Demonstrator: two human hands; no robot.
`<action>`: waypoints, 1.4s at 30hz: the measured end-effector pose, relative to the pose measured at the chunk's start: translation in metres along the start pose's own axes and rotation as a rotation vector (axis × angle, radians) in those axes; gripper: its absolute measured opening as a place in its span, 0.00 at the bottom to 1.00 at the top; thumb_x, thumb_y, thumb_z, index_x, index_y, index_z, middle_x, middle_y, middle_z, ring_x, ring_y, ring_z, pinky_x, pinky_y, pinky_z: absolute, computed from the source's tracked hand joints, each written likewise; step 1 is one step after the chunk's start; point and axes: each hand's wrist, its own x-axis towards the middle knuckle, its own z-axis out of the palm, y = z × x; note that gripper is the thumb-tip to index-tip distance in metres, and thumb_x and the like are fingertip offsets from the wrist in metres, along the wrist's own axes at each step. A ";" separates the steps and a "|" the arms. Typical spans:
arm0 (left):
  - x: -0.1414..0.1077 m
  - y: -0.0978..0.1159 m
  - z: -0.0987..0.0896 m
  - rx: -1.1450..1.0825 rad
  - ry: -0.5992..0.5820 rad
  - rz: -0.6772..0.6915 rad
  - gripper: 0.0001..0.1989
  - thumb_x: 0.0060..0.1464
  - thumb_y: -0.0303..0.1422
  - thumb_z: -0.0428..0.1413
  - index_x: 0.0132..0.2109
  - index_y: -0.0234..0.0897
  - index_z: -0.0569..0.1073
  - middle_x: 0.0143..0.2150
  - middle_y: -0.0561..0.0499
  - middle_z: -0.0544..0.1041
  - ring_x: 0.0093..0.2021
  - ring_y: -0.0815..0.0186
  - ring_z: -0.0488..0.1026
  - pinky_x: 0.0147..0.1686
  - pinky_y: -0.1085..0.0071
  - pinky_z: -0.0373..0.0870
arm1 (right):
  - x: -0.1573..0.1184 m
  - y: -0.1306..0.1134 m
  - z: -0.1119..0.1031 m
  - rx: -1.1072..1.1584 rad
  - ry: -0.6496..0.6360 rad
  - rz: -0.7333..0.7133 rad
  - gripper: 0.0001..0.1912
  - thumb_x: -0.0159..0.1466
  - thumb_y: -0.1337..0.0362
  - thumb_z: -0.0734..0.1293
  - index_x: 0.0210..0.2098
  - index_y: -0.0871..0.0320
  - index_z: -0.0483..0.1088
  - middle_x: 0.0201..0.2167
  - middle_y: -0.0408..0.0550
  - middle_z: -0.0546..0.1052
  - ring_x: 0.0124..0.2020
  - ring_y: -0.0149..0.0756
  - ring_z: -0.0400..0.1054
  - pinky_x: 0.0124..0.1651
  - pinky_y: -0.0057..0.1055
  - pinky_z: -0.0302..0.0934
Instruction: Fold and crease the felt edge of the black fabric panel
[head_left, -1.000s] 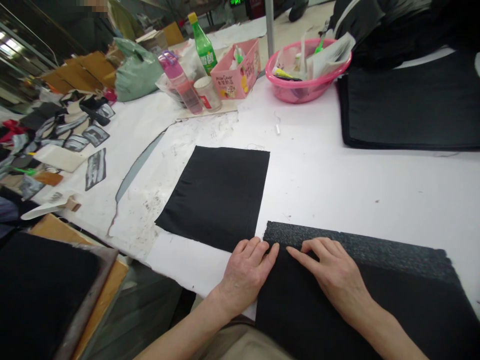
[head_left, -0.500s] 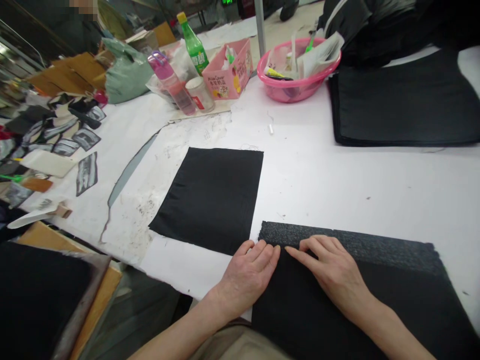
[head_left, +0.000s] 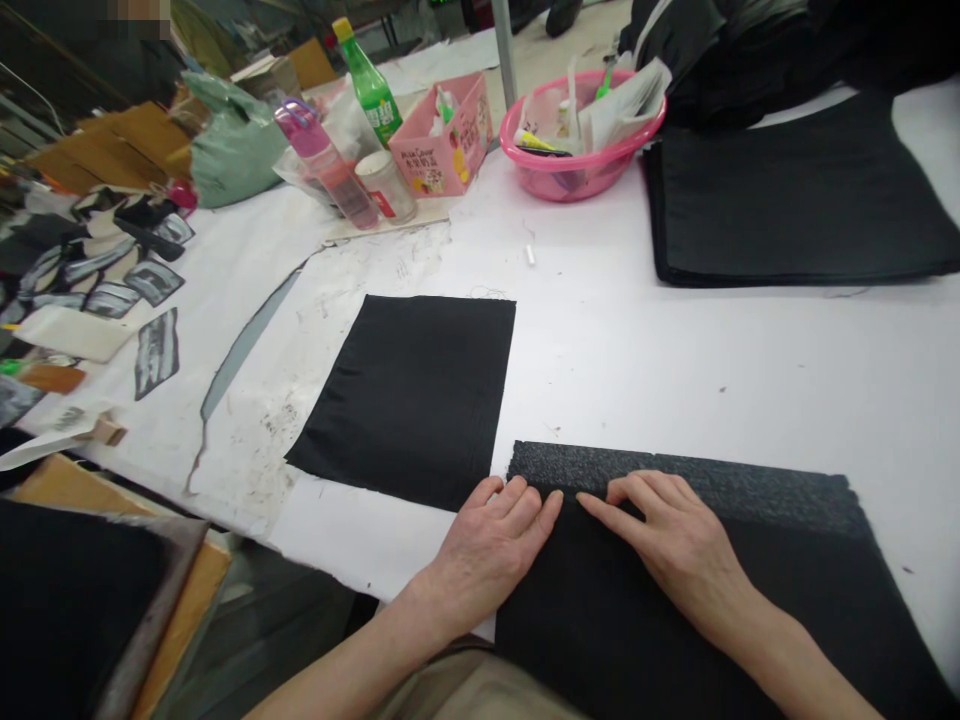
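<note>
Both hands lie flat and open, palms down, gripping nothing. The left hand (head_left: 491, 555) presses the left edge of the dark fabric (head_left: 675, 600) under them, fingers spread to pin it; the right hand (head_left: 675, 550) rests further in, probably smoothing it flat. Just beyond the left fingers lies a black square (head_left: 412, 395), close but apart. Well beyond are a pink basin (head_left: 581, 175), a pink box (head_left: 446, 150), bottles (head_left: 371, 90) and a black stack (head_left: 795, 200); nothing blocks the hands.

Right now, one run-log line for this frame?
left hand: flat on black fabric stack corner | right hand: flat on stack | black panel: adjacent, untouched
</note>
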 end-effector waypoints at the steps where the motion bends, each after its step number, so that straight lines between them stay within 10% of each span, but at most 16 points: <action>1: 0.001 0.000 0.000 0.011 -0.002 0.011 0.18 0.67 0.26 0.44 0.62 0.32 0.64 0.50 0.44 0.73 0.56 0.60 0.67 0.54 0.61 0.63 | 0.000 0.000 0.000 -0.007 0.000 -0.004 0.17 0.71 0.70 0.57 0.55 0.52 0.69 0.40 0.49 0.70 0.44 0.38 0.63 0.46 0.37 0.55; 42: 0.033 0.014 -0.002 0.024 -0.108 0.174 0.22 0.66 0.22 0.42 0.66 0.29 0.58 0.53 0.44 0.69 0.54 0.58 0.65 0.52 0.59 0.62 | -0.032 0.022 -0.025 0.011 0.037 0.073 0.16 0.72 0.70 0.58 0.53 0.48 0.71 0.40 0.46 0.71 0.42 0.36 0.62 0.44 0.36 0.53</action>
